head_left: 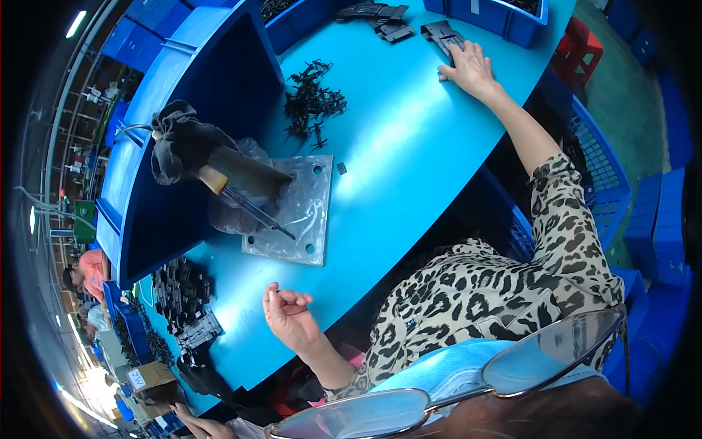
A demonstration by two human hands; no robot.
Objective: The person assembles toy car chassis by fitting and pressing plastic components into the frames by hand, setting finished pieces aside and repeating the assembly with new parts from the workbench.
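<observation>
Reaching far out along the blue tabletop (pixel 409 190) with the right hand (pixel 472 69), with fingers spread and thumb held wide, covering the near end of a dark moulded plastic part (pixel 438 32). Cannot tell whether pinching its edge or merely resting on it. Lies, as seen from that hand, up and to the left, partly under the fingertips, with the long axis slanting from upper left to lower right, nearly in line with the forearm. Sits just beside a blue bin (pixel 491 20) and near a cluster of similar dark parts (pixel 374 14). Makes the right hand clearly nearer. Hovers well apart, by contrast, with the left hand (pixel 291 316), loosely curled with slack fingers and holding nothing visible, near the holed metal base plate (pixel 314 212).
</observation>
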